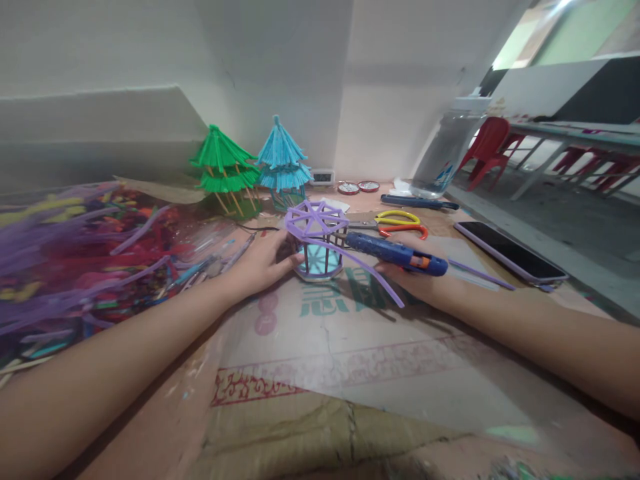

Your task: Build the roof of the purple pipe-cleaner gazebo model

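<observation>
My left hand (273, 261) grips the side of a small pavilion frame (319, 217) with a purple spoked top, dark posts and a light blue base. In my right hand (407, 273) is a blue glue gun (395, 252), its nozzle pointing left at the frame's upper rim. A purple pipe cleaner (373, 270) trails from the rim down to the right, its far end free. The frame stands upright over a printed cardboard sheet (320, 360). My right fingers are partly hidden behind the glue gun.
Behind stand a green model pavilion (225, 167) and a blue one (283, 160). Loose pipe cleaners (100, 260) heap at left. Scissors (400, 223), a utility knife (419, 202), a phone (510, 252) and a large clear bottle (447, 157) lie or stand at right.
</observation>
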`<state>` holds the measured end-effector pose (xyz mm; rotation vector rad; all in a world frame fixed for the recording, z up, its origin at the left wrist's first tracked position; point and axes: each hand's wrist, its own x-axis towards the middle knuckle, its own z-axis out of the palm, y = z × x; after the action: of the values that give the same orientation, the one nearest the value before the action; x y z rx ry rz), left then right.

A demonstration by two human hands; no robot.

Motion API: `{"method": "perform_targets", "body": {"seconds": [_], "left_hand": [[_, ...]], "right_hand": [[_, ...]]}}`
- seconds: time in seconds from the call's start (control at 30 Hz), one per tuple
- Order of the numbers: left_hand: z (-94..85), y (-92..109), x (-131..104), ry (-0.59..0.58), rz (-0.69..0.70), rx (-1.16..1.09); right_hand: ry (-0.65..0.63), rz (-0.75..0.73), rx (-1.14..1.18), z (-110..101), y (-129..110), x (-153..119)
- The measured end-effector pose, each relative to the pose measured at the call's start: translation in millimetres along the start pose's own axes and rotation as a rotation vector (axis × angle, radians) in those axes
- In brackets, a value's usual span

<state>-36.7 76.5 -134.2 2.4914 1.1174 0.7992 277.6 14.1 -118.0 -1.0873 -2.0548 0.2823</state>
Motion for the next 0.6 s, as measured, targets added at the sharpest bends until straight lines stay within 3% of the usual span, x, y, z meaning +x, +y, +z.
{"method": "perform_targets", "body": {"seconds": [0.23,0.6], "left_hand": [[0.3,-0.3,0.2,0.002,-0.002,-0.011],[-0.2,2.1,0.2,0.013,-0.002,0.006]], "right_hand": [[0.061,-0.056,-0.036,3.4,1.1,-1.6],[0.064,-0.026,-0.058,6.7,6.4,-0.9]]}}
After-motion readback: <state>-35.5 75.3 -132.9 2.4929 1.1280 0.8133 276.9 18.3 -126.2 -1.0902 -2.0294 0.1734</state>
